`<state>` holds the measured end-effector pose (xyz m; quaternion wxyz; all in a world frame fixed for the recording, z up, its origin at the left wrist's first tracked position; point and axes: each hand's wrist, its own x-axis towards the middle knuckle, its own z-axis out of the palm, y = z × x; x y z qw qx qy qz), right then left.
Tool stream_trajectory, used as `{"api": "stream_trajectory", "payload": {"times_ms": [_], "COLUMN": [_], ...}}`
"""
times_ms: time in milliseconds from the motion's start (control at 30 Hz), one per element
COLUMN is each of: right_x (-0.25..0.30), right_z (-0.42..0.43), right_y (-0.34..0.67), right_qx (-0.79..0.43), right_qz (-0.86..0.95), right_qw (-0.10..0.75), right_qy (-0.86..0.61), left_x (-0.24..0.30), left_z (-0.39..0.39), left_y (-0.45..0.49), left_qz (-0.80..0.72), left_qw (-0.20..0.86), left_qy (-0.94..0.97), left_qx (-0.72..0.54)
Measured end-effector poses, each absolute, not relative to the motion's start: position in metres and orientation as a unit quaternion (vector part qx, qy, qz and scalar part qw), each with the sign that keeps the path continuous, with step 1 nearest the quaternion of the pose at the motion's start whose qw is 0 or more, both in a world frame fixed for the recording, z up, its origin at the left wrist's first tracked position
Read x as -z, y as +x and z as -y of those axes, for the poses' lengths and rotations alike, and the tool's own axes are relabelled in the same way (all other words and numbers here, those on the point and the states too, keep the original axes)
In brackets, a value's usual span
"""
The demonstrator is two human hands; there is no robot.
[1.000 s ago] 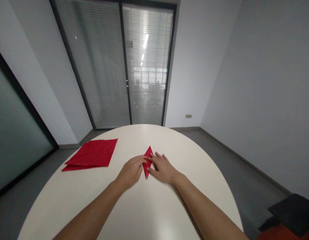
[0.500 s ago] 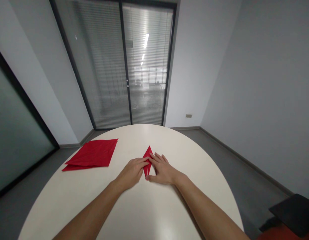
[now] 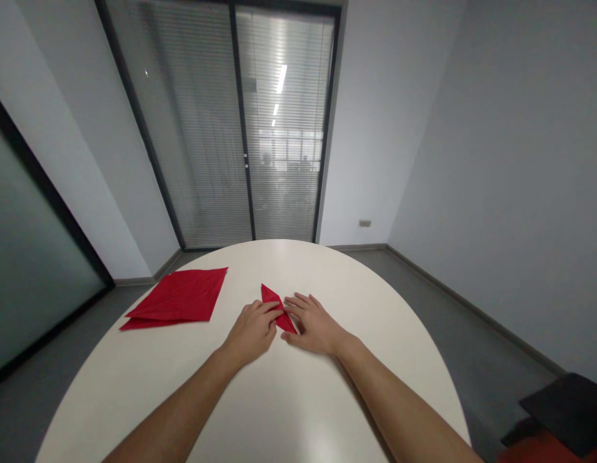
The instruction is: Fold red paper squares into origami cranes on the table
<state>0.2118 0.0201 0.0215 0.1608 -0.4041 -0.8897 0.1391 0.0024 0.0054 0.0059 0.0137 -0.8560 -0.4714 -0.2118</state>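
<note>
A small folded piece of red paper (image 3: 275,307), narrow and pointed, lies on the round white table (image 3: 260,399) between my two hands. My left hand (image 3: 251,329) rests on its left side, fingertips pressing the paper's middle. My right hand (image 3: 312,323) lies flat beside it on the right, fingers stretched out and touching the paper's near end. The paper's far tip points up and to the left.
A stack of flat red paper sheets (image 3: 179,296) lies on the table to the far left. Beyond the table are glass sliding doors with blinds (image 3: 240,128). A dark seat (image 3: 563,405) stands at the lower right.
The folded red paper has turned: its far tip swung left and its near end moved right. Both hands stayed on it, shifting slightly.
</note>
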Motion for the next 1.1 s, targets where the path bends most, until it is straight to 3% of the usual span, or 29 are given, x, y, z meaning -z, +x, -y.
{"api": "stream_trajectory", "payload": {"times_ms": [433, 1100], "right_x": [-0.0233, -0.0272], "right_z": [-0.0273, -0.0261], "right_y": [0.2167, 0.2152], "right_qx": [-0.066, -0.073], "right_qz": [0.883, 0.871], "right_qw": [0.209, 0.192], "right_qy": [-0.414, -0.446], "left_x": [-0.0068, -0.0124], "left_z": [-0.0079, -0.011], "left_y": [-0.0005, 0.0006], "left_qz": [0.498, 0.57], "left_qw": [0.018, 0.034], "left_qy": [-0.835, -0.795], "left_qx": [0.235, 0.203]}}
